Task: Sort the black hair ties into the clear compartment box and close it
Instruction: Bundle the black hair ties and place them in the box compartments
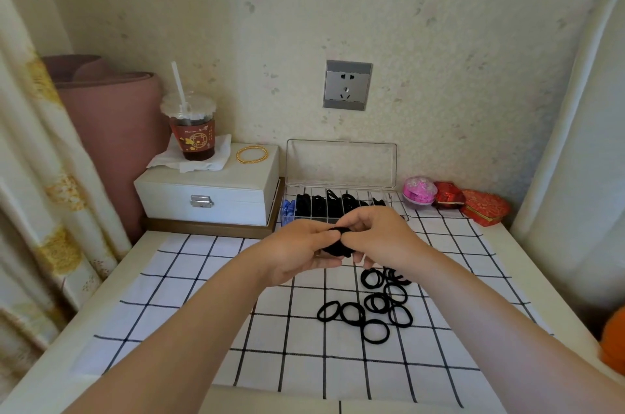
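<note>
The clear compartment box (392, 200) stands at the back of the table with its lid (341, 161) raised against the wall. Several of its compartments hold black hair ties, and the leftmost one holds something blue. My left hand (297, 251) and my right hand (375, 237) meet just in front of the box. Together they pinch a small bunch of black hair ties (336, 246), partly hidden by my fingers. Several loose black hair ties (373, 307) lie on the checked cloth (189, 281), below and to the right of my hands.
A white jewellery box (209, 193) left of the clear box carries a drink cup with a straw (192, 129) and a gold bangle (252, 154). A pink pot (419, 192) and two red boxes (473, 203) sit at the back right. A curtain hangs at the left.
</note>
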Available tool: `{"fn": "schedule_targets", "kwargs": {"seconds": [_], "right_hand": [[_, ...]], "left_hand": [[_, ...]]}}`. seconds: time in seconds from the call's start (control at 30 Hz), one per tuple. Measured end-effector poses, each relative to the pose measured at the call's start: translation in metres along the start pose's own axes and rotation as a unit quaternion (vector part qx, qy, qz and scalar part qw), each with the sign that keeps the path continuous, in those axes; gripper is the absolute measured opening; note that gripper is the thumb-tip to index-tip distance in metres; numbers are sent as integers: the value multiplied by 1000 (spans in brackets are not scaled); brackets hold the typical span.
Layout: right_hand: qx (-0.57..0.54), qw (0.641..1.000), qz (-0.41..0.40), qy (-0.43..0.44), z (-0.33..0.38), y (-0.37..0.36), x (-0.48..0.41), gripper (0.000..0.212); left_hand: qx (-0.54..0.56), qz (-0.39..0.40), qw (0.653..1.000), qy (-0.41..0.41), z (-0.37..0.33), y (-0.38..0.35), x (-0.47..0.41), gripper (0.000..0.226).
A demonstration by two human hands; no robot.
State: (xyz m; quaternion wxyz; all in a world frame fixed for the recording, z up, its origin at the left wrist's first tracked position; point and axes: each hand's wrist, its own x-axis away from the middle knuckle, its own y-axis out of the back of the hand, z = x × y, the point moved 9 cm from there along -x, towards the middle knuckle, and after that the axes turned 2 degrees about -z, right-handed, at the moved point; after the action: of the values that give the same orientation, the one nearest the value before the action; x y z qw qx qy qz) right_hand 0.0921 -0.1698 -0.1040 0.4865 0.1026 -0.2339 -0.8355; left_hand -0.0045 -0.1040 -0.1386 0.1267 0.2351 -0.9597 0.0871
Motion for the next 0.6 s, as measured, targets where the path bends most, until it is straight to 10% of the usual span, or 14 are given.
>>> {"fn": "schedule_targets", "kwargs": {"seconds": [0.4, 0.6], "right_hand": [[-193, 965, 130, -124, -22, -8, 7, 32], [-213, 962, 91, -147, -28, -3, 6, 16]], "left_hand": [[-27, 10, 999, -41, -10, 0, 3, 30], [-50, -116, 992, -28, -8, 20, 0, 34]]}}
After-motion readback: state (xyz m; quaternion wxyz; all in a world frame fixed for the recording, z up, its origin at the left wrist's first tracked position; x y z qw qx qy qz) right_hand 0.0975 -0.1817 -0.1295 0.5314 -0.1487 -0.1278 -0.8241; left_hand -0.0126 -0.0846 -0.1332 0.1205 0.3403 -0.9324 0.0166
